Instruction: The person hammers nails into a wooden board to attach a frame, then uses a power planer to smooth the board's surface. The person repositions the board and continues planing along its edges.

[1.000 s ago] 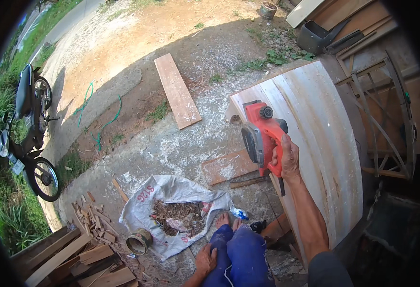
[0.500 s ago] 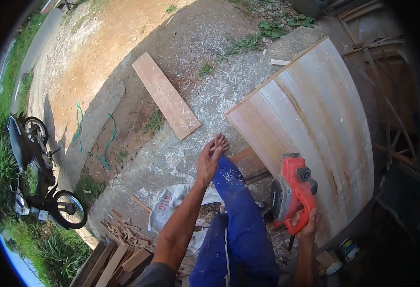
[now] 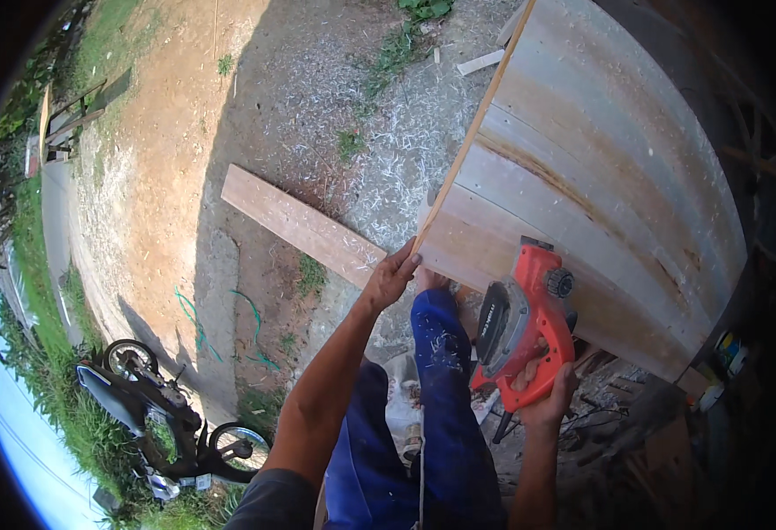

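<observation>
My right hand (image 3: 548, 399) is wrapped round the rear handle of a red electric hand planer (image 3: 542, 296). The planer is at the near edge of a wide wooden panel (image 3: 573, 168) made of joined boards; whether its sole touches the wood I cannot tell. Dark streaks run along the panel's pale face. At the panel's near left corner, my left hand (image 3: 391, 279) grips the edge, thumb and fingers closed on it. My bare foot (image 3: 432, 279) shows just below that corner.
A loose plank (image 3: 295, 221) lies on the ground left of the panel, among white wood shavings (image 3: 397, 168). Farther left are green cord (image 3: 251, 309) and a parked motorcycle (image 3: 171, 420). Between my legs is a whitish sack (image 3: 402, 402). A small wood offcut (image 3: 480, 63) lies beyond the panel's edge.
My left hand has gone from free beside my foot to gripping the panel's corner. The planer stays in my right hand. The whole view has turned, so the panel appears rotated.
</observation>
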Action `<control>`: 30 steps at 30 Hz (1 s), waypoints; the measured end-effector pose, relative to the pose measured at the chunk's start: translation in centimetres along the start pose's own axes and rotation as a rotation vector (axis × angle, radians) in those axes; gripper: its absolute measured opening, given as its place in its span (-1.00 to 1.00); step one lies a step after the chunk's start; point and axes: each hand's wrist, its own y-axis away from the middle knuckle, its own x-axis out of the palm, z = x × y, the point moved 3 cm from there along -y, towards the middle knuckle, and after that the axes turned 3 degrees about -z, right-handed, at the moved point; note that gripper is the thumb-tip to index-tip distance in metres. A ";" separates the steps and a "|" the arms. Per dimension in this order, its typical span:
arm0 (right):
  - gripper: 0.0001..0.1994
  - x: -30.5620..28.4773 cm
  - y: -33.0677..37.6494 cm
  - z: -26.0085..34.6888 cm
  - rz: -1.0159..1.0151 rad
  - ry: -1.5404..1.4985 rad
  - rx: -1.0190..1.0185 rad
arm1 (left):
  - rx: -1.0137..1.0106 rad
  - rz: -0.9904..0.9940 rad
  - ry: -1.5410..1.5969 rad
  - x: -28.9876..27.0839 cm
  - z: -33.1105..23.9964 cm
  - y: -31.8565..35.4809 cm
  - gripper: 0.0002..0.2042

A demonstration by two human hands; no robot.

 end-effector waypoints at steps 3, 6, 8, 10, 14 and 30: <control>-0.37 2.2 0.5 -0.6 -0.019 -0.044 -0.027 | 0.018 0.094 -0.126 -1.4 1.3 -0.6 -0.38; -0.37 3.5 1.2 -1.5 -0.071 -0.132 -0.063 | 0.073 0.220 -0.217 -1.9 0.4 -1.0 -0.38; -0.38 4.6 1.6 -2.1 -0.115 -0.167 -0.081 | 0.188 0.286 -0.271 -2.9 0.9 -1.5 -0.39; -0.39 5.0 1.6 -3.8 -0.143 -0.195 -0.116 | 0.098 0.391 -0.267 -2.8 -0.1 -1.8 -0.40; -0.41 7.7 0.8 -7.8 -0.225 -0.163 -0.147 | 0.003 0.486 -0.109 -3.7 0.1 -1.9 -0.38; -0.63 20.1 -4.9 -13.2 -0.289 0.042 -0.299 | -0.053 0.395 -1.333 -25.5 10.6 20.2 -0.54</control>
